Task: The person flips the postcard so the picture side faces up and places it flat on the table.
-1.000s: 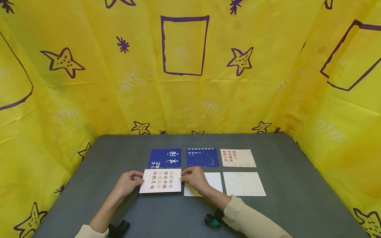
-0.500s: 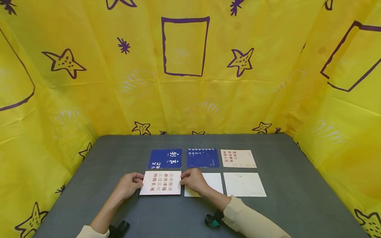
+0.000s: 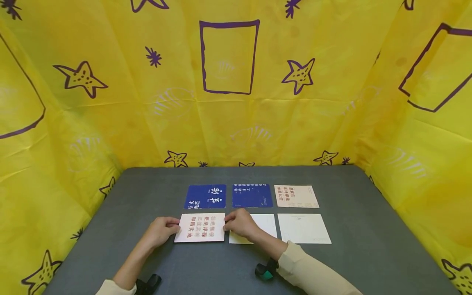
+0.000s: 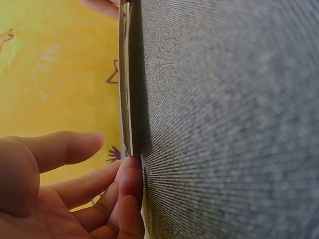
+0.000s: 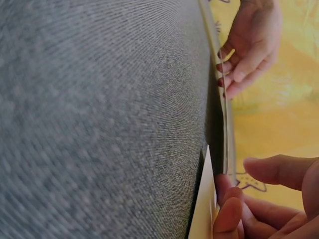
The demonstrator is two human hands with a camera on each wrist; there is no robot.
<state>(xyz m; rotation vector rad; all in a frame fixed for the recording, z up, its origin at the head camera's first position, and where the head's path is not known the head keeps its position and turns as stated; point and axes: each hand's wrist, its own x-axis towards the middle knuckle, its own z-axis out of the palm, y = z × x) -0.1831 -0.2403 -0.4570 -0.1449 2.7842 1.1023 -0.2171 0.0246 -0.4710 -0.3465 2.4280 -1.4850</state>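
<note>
A pale card with red and grey characters [image 3: 200, 228] lies low at the front left of the rows, between both hands. Edge-on in the left wrist view, more than one layer of card [image 4: 125, 79] shows. My left hand [image 3: 161, 231] touches its left end with the fingertips, the thumb [image 4: 75, 148] lifted clear. At the opposite end, fingertips of my right hand [image 3: 240, 223] touch the edge, its thumb [image 5: 279, 169] also off the card. Part of a white card [image 3: 266, 224] is hidden under the right hand.
Behind lie two blue cards, one left [image 3: 205, 196] and one in the middle [image 3: 252, 196], plus a cream card with red writing [image 3: 296, 196]. Another white card [image 3: 304, 228] lies front right. Yellow patterned cloth [image 3: 228, 123] encloses the grey table [image 3: 206, 270] at back and sides.
The pale card has come slightly toward me and down to the table, uncovering the front edge of the left blue card. Both hands moved slightly with it; the thumbs' lifting is not clear from the head view.
</note>
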